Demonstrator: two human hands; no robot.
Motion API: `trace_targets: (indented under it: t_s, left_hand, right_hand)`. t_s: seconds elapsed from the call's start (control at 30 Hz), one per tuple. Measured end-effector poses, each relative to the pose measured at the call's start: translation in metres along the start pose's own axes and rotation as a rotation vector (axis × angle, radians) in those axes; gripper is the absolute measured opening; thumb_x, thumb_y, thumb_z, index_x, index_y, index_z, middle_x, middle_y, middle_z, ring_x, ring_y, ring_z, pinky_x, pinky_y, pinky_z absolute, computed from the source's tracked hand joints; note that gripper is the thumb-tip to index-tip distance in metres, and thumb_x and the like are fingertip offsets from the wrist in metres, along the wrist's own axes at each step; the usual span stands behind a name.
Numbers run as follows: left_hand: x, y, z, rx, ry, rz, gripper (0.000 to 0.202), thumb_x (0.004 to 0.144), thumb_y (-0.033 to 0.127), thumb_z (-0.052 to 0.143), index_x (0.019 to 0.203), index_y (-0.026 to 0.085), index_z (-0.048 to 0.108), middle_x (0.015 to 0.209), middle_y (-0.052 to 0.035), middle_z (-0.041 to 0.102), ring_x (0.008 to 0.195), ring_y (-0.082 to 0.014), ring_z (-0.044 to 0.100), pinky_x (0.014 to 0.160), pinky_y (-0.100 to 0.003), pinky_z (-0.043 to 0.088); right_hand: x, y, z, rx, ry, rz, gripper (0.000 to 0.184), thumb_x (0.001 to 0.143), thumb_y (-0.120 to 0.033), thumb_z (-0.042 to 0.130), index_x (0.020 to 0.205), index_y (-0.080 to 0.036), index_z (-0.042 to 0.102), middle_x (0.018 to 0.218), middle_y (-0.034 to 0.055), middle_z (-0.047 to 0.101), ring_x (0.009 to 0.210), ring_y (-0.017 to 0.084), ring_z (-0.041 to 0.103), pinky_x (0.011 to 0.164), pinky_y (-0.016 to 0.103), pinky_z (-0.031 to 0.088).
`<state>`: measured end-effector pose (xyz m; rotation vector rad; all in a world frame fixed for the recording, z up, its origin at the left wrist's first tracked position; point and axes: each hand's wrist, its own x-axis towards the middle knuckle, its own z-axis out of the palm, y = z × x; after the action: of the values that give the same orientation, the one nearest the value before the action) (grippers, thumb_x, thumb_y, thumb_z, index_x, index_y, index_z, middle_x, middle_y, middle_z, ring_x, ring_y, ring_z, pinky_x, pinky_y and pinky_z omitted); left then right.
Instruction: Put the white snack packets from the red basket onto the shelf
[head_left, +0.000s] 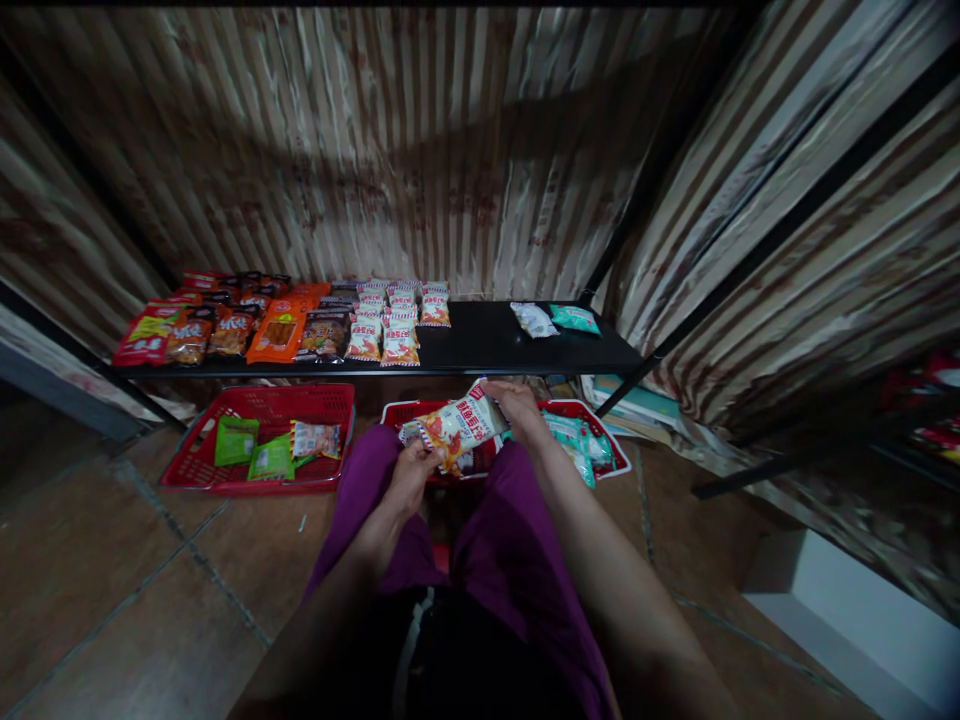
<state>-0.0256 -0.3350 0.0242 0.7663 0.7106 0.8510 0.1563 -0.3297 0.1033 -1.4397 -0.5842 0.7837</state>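
Holding the bag on your side of the shelf's front edge, left hand pinching the near end, right hand the far end, you should grip lightly to avoid crushing it.

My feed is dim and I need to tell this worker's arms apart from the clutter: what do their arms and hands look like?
The left hand and right hand are gloveless. Both forearms show no sleeves, and I can make out no watch, cable or marking. Below them are purple trousers and a dark garment with a pale strip.
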Motion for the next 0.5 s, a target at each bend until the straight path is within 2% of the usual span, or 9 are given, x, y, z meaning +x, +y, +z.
trace_targets:
  t_s: [0.13, 0.23, 0.37, 0.5]
  left_hand:
    - [-0.008, 0.013, -0.008, 0.016, -0.096, -0.001, 0.046, 0.063, 0.035, 0.079, 0.103, 0.018, 0.063, 0.106, -0.0088, 0.067, 0.095, -0.0215, 0.063, 0.085, -0.035, 0.048]
    - [-0.008, 0.027, -0.009, -0.012, -0.097, 0.048, 0.052, 0.069, 0.039, 0.074, 0.115, 0.021, 0.058, 0.115, -0.009, 0.063, 0.101, -0.0232, 0.061, 0.086, -0.039, 0.05]
    - [-0.006, 0.03, -0.004, 0.123, -0.048, 0.063, 0.047, 0.065, 0.044, 0.076, 0.1, 0.014, 0.065, 0.1, -0.0107, 0.067, 0.088, -0.0208, 0.064, 0.076, -0.033, 0.053]
    - [-0.009, 0.023, 0.002, 0.153, -0.004, 0.071, 0.043, 0.061, 0.046, 0.077, 0.084, 0.012, 0.067, 0.082, -0.0074, 0.068, 0.074, -0.0167, 0.064, 0.066, -0.028, 0.053]
  right_hand:
    - [0.003, -0.019, -0.001, -0.134, -0.139, 0.011, 0.025, 0.055, -0.039, 0.073, 0.06, -0.015, 0.068, 0.046, -0.0018, 0.06, 0.044, 0.013, 0.052, 0.045, 0.023, 0.037]
    - [0.002, -0.03, -0.002, -0.295, -0.307, -0.021, 0.027, 0.055, -0.041, 0.073, 0.06, -0.015, 0.068, 0.047, -0.0033, 0.058, 0.043, 0.01, 0.048, 0.045, 0.022, 0.033]
    - [0.0, -0.033, 0.0, -0.374, -0.467, -0.046, 0.032, 0.056, -0.047, 0.071, 0.058, -0.015, 0.066, 0.048, -0.0044, 0.055, 0.044, 0.009, 0.044, 0.046, 0.022, 0.032]
    - [0.002, -0.031, 0.002, -0.41, -0.468, -0.051, 0.033, 0.056, -0.048, 0.071, 0.059, -0.015, 0.067, 0.049, -0.0039, 0.056, 0.046, 0.009, 0.045, 0.047, 0.022, 0.032]
